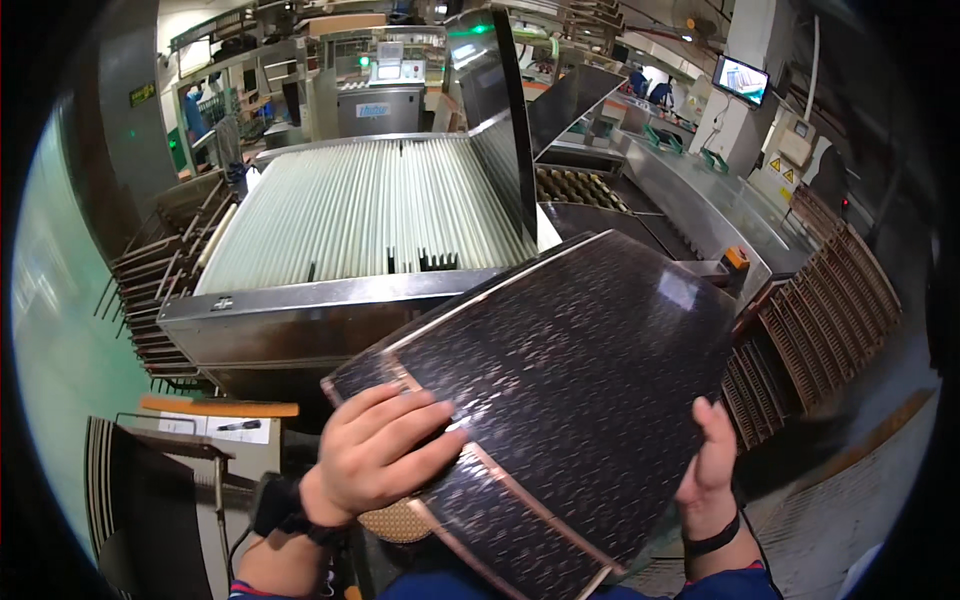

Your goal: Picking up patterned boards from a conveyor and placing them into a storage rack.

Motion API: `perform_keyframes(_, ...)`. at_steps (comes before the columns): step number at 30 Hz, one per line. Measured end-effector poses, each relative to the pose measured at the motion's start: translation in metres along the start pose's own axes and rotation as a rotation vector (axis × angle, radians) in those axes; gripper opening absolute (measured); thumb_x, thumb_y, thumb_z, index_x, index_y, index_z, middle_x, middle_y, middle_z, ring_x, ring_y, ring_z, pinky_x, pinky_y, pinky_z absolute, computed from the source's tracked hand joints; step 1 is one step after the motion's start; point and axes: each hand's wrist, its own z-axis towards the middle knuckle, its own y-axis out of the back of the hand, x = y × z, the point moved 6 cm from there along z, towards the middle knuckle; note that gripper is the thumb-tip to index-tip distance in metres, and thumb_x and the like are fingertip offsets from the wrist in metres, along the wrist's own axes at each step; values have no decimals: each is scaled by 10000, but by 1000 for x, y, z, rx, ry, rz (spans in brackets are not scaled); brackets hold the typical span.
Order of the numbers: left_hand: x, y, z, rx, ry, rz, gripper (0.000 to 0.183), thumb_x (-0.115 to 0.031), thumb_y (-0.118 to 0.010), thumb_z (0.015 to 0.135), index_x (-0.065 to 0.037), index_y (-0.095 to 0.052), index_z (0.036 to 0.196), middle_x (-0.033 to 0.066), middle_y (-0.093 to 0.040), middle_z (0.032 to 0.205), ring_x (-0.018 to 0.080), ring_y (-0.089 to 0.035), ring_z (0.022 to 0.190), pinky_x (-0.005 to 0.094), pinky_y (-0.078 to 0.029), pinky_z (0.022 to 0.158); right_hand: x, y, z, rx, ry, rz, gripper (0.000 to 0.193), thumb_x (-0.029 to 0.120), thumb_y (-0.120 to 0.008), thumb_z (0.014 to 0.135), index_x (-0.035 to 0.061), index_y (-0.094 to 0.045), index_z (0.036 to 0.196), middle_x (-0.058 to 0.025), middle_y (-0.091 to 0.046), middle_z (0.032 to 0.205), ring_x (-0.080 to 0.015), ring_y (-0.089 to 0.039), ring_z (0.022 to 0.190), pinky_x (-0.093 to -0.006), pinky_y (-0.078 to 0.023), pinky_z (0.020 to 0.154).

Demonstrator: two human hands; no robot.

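Note:
A large, glossy dark panel [590, 370] with copper-coloured strips along its border is held up in front of me, tilted. Light streaks reflect off its face. My left hand [385, 450] grips the left side, its fingers lying together over the top face; the thumb is hidden. On the opposite edge my right hand [708, 460] holds the panel, one digit showing upright beside it and the other fingers out of sight behind it. Whether this is one panel or several stacked together I cannot tell.
Beyond the panel stands a metal-framed conveyor bed [350, 215] of pale rollers, with a raised dark cover [500, 120]. Slotted brown racks [830, 310] lean at the right; another rack [165, 290] stands left. A cart [160, 500] carries paper and a pen at lower left.

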Motion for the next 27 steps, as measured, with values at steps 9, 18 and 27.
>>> perform_keyframes(9, -57, 205, -142, 83, 140, 330, 224, -133, -713, 850, -155, -712, 1073, 132, -728, 1067, 316, -721, 952, 483, -583, 873, -89, -114, -86, 464, -475, 25, 450, 187, -542, 1024, -75, -496, 1387, -199, -639, 1311, -303, -655, 1171, -456, -542, 1022)
perform_keyframes(18, -14, 277, -354, -454, 756, 105, 439, -257, -606, 1005, 58, -606, 1311, 225, -646, 1322, 342, -651, 1182, 444, -494, 1075, -75, -263, -41, 931, -425, 458, 403, 182, -421, 1080, -95, -491, 1365, -250, -658, 1256, -316, -702, 1119, -463, -573, 1017)
perform_keyframes(27, 7, 142, -228, -1005, 1297, -1019, 530, -280, -612, 1026, -76, -459, 1491, 98, -639, 1348, 277, -628, 1216, 435, -513, 1043, -127, -344, -35, 1082, -385, 361, 331, 246, -496, 1089, 29, -550, 1333, -114, -703, 1205, -238, -710, 1070, -439, -592, 955)
